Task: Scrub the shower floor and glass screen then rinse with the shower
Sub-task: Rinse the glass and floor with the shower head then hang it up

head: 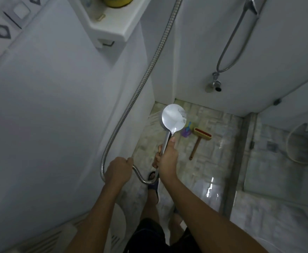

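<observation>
Rinsing step: gripping shower head [174, 116] in right hand [167, 157], spraying at left wall [58, 106]; clutching hose [140, 88] in left hand [119, 168]. Next, likely calls for swinging right across floor [213, 161], past brush [202, 134], toward glass screen [286, 161].

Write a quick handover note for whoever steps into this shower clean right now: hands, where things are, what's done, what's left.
Right hand grips the shower head by its handle; water is running, sprayed toward the left wall.
Left hand grips the hose.
The brush lies on the wet floor near the far wall.
Scrubbing looks finished; rinsing is under way.
Left: rinse the floor and the glass screen on the right.
</observation>
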The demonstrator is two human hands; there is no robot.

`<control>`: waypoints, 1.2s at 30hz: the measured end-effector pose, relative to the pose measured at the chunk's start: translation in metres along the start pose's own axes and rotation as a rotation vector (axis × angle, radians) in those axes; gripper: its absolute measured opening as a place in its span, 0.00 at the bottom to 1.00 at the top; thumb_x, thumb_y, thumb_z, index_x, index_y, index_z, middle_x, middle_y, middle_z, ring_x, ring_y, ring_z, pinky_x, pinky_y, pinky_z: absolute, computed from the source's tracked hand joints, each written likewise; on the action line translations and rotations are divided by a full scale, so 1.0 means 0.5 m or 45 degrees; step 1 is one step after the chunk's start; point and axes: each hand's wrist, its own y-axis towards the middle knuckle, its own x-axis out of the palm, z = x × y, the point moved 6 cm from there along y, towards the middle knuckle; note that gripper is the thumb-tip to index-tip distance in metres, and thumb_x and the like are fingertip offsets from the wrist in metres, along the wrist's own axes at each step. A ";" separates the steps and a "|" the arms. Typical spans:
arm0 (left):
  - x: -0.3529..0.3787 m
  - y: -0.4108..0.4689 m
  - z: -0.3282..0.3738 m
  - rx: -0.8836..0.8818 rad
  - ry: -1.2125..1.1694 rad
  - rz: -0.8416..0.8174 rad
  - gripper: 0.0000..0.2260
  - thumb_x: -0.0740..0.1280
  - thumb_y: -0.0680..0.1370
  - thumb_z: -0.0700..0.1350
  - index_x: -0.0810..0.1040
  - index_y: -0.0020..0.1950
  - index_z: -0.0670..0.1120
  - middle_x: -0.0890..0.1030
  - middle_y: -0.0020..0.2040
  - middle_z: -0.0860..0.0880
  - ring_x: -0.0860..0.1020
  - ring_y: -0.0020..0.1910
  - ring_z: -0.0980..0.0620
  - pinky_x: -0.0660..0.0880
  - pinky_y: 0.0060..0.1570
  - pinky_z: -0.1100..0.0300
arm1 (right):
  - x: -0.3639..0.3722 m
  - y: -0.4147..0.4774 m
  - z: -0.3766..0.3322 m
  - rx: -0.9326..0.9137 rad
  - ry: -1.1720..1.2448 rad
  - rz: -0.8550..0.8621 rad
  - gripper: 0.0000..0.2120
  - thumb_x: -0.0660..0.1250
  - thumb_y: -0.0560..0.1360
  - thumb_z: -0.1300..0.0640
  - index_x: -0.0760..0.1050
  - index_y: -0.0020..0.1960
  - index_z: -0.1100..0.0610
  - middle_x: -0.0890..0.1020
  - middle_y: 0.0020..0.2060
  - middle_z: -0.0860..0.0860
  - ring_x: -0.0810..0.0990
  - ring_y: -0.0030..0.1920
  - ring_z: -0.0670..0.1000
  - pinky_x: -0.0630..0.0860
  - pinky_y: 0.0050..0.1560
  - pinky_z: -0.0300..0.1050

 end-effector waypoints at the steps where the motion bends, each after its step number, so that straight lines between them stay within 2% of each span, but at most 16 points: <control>1: 0.006 -0.010 -0.009 -0.012 0.023 -0.003 0.25 0.57 0.84 0.52 0.69 0.28 0.45 0.74 0.31 0.46 0.75 0.34 0.46 0.67 0.35 0.58 | -0.005 -0.007 0.013 0.004 -0.006 -0.010 0.32 0.50 0.79 0.32 0.67 0.35 0.59 0.64 0.21 0.51 0.62 0.20 0.49 0.61 0.24 0.36; 5: 0.031 -0.047 -0.036 -0.053 0.121 -0.025 0.24 0.58 0.83 0.52 0.68 0.28 0.45 0.72 0.30 0.48 0.74 0.33 0.48 0.65 0.33 0.59 | -0.027 -0.039 0.058 0.043 -0.046 -0.013 0.32 0.49 0.81 0.35 0.67 0.32 0.58 0.64 0.20 0.50 0.61 0.19 0.48 0.60 0.23 0.36; 9: 0.050 -0.059 -0.042 -0.059 0.202 -0.051 0.23 0.58 0.83 0.51 0.67 0.28 0.46 0.71 0.29 0.50 0.71 0.30 0.50 0.61 0.29 0.60 | -0.048 -0.049 0.086 0.072 -0.051 0.039 0.32 0.50 0.81 0.35 0.68 0.34 0.60 0.65 0.20 0.50 0.62 0.20 0.48 0.59 0.22 0.36; 14: 0.082 -0.047 -0.029 -0.017 0.271 -0.103 0.22 0.59 0.83 0.52 0.68 0.29 0.46 0.72 0.30 0.50 0.72 0.31 0.50 0.62 0.30 0.61 | -0.082 -0.049 0.097 0.018 -0.039 0.120 0.30 0.50 0.82 0.37 0.70 0.37 0.60 0.66 0.22 0.52 0.63 0.20 0.48 0.60 0.21 0.36; 17: 0.113 -0.043 -0.012 0.018 0.343 -0.167 0.22 0.58 0.83 0.53 0.70 0.31 0.46 0.74 0.33 0.49 0.74 0.33 0.50 0.63 0.30 0.60 | -0.119 -0.042 0.112 0.024 -0.032 0.192 0.31 0.51 0.81 0.34 0.71 0.37 0.60 0.67 0.23 0.53 0.65 0.21 0.49 0.62 0.23 0.38; 20: 0.151 -0.040 0.010 0.061 0.368 -0.221 0.21 0.58 0.84 0.53 0.71 0.33 0.45 0.76 0.37 0.47 0.76 0.37 0.47 0.67 0.34 0.59 | -0.160 -0.031 0.124 -0.002 -0.031 0.293 0.36 0.53 0.72 0.25 0.70 0.34 0.59 0.67 0.23 0.54 0.66 0.24 0.51 0.63 0.27 0.43; 25: 0.208 -0.035 0.046 0.123 0.379 -0.315 0.21 0.57 0.84 0.53 0.72 0.35 0.43 0.81 0.44 0.42 0.76 0.41 0.46 0.66 0.36 0.58 | -0.227 -0.023 0.129 -0.002 -0.010 0.439 0.43 0.53 0.61 0.15 0.70 0.35 0.58 0.67 0.26 0.55 0.66 0.28 0.53 0.65 0.31 0.47; 28: 0.245 -0.040 0.082 0.179 0.423 -0.361 0.20 0.58 0.84 0.52 0.75 0.38 0.42 0.80 0.44 0.42 0.76 0.41 0.46 0.66 0.37 0.58 | -0.271 -0.026 0.127 0.005 0.008 0.496 0.42 0.52 0.63 0.17 0.69 0.35 0.58 0.67 0.25 0.54 0.66 0.27 0.53 0.66 0.31 0.47; 32: 0.296 -0.052 0.134 0.213 0.478 -0.414 0.21 0.59 0.82 0.53 0.81 0.49 0.37 0.83 0.52 0.38 0.81 0.51 0.41 0.76 0.48 0.54 | -0.340 -0.034 0.110 -0.032 0.086 0.580 0.37 0.52 0.68 0.22 0.69 0.34 0.58 0.67 0.25 0.54 0.66 0.26 0.52 0.65 0.30 0.47; 36: 0.339 -0.071 0.183 0.255 0.456 -0.475 0.21 0.60 0.81 0.54 0.80 0.43 0.38 0.83 0.51 0.36 0.82 0.51 0.39 0.78 0.52 0.51 | -0.408 -0.039 0.087 -0.055 0.159 0.663 0.37 0.53 0.69 0.23 0.69 0.35 0.59 0.67 0.25 0.55 0.66 0.24 0.52 0.66 0.26 0.43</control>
